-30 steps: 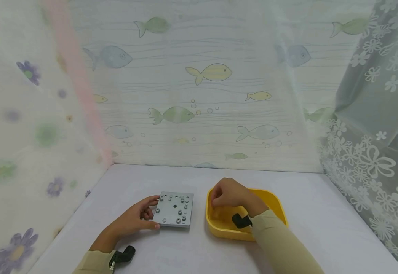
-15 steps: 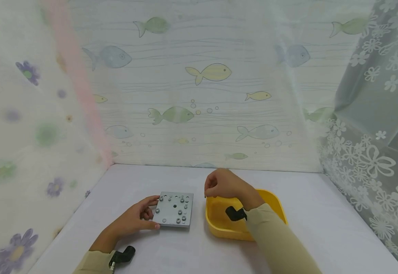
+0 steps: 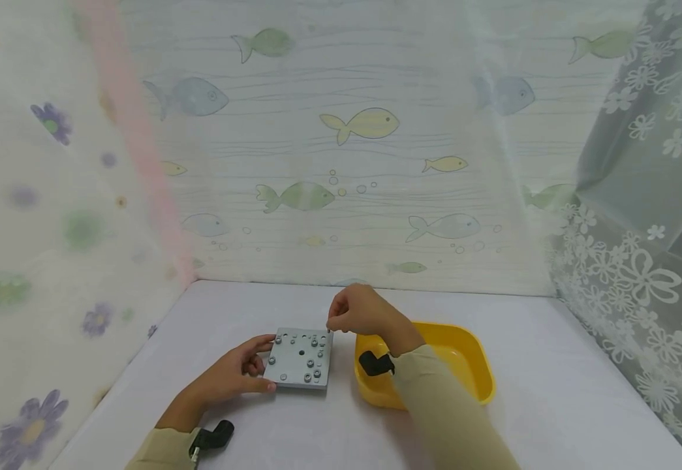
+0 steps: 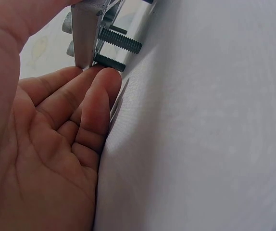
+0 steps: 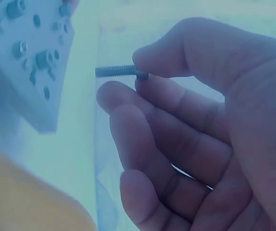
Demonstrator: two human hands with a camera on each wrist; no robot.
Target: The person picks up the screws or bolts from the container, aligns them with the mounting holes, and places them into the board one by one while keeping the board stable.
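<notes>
A square metal plate [image 3: 294,358] with holes carries several socket-head screws. My left hand [image 3: 232,374] grips its left edge between thumb and fingers. In the left wrist view, threaded screw ends [image 4: 120,40] stick out of the plate's underside, above the white cloth. My right hand [image 3: 359,312] is at the plate's far right corner. Between thumb and index finger it pinches a small screw [image 5: 116,71], whose threaded shank points towards the plate in the right wrist view. Whether the screw touches the plate, I cannot tell.
A yellow plastic bin [image 3: 483,378] stands right of the plate, partly under my right forearm. White cloth [image 3: 247,303] covers the table. Patterned curtains [image 3: 370,215] hang at the back and along both sides.
My right hand has come up out of the yellow bin and moved left to the plate's corner, with the screw pinched. The left hand and the plate have stayed put.
</notes>
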